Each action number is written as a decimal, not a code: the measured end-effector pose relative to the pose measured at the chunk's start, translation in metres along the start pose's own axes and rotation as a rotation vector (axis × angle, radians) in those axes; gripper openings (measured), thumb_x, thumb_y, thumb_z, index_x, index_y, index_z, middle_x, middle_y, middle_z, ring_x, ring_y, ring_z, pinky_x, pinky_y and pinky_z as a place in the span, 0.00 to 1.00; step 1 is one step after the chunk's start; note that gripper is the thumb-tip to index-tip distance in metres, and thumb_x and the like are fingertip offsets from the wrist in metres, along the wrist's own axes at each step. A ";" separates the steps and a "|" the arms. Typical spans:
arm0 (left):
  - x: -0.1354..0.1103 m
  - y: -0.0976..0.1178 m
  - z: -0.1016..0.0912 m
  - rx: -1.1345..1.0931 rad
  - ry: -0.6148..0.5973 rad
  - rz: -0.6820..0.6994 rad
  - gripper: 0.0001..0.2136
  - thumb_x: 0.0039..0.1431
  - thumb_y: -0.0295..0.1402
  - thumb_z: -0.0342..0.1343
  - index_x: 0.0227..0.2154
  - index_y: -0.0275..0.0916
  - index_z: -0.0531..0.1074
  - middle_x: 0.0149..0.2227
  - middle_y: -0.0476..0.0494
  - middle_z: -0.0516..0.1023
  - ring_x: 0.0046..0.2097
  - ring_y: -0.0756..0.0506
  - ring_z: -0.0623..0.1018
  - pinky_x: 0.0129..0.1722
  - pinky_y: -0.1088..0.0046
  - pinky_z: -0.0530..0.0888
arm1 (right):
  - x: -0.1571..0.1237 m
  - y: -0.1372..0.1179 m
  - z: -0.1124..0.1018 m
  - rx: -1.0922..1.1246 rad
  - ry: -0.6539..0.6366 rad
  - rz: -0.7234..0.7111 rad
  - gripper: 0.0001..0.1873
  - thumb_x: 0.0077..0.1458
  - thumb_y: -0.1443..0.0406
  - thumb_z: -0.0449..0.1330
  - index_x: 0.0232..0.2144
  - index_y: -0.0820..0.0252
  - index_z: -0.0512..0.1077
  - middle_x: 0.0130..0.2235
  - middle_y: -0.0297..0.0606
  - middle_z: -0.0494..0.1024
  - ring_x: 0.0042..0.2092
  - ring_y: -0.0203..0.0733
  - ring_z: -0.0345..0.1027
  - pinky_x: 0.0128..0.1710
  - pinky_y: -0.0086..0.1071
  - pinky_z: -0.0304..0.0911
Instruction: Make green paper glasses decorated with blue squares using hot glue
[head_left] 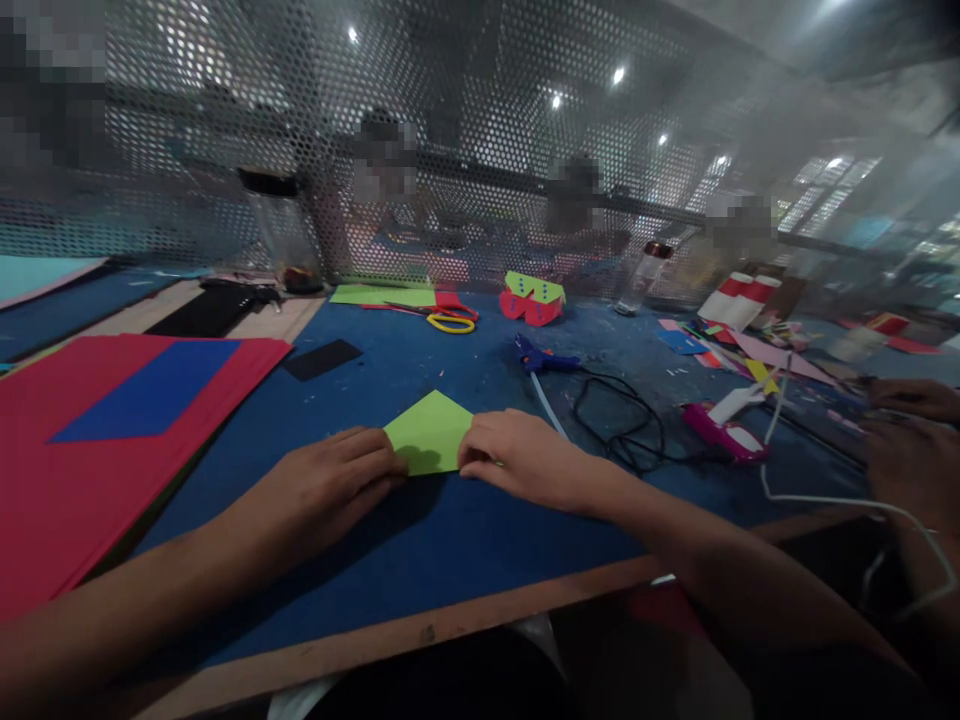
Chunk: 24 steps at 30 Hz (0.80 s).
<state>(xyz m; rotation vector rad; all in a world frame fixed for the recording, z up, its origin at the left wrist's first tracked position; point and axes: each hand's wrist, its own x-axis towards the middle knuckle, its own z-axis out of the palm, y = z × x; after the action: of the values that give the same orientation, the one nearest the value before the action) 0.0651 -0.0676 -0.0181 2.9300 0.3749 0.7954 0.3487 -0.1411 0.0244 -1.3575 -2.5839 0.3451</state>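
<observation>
The fingers (375, 462) of the left hand (337, 480) are bunched together at the lower left corner of a pointed green paper (429, 435); their grip is too shadowed for me to tell whether they pinch the sheet or only press it. The right hand (521, 455) has its fingers curled in, thumb and forefinger pinching the opposite corner. The paper lies between the two hands on the blue tabletop (480, 540), its tip facing away from the person. Beyond it are yellow-handled scissors (452, 320) and a small green-and-red paper piece (532, 298) with blue dots. A blue glue gun (547, 358) lies beyond the right hand, and red sheets (45, 510) bearing a blue rectangle (154, 390) lie left.
</observation>
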 end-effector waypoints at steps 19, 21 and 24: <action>-0.006 -0.011 -0.014 -0.094 -0.141 -0.213 0.12 0.76 0.37 0.53 0.38 0.43 0.80 0.36 0.46 0.82 0.35 0.44 0.83 0.34 0.70 0.75 | -0.003 0.000 -0.020 0.146 -0.105 0.185 0.04 0.70 0.66 0.66 0.41 0.61 0.82 0.45 0.40 0.83 0.46 0.43 0.75 0.45 0.34 0.62; -0.008 -0.016 -0.013 -0.108 -0.146 -0.250 0.12 0.75 0.38 0.54 0.37 0.44 0.80 0.35 0.46 0.82 0.34 0.44 0.82 0.34 0.70 0.75 | -0.002 0.000 -0.021 0.146 -0.112 0.202 0.05 0.70 0.65 0.67 0.41 0.61 0.82 0.44 0.40 0.84 0.45 0.43 0.76 0.44 0.34 0.62; -0.010 -0.022 -0.014 -0.147 -0.175 -0.287 0.11 0.74 0.38 0.55 0.37 0.45 0.80 0.35 0.46 0.83 0.33 0.44 0.82 0.34 0.70 0.74 | -0.001 0.004 -0.022 0.153 -0.123 0.209 0.06 0.69 0.64 0.67 0.40 0.61 0.83 0.44 0.41 0.85 0.44 0.43 0.76 0.42 0.33 0.61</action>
<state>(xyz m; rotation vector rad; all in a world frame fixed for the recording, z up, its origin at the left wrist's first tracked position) 0.0449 -0.0488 -0.0137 2.6974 0.6704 0.5011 0.3588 -0.1376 0.0436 -1.5980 -2.4536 0.6656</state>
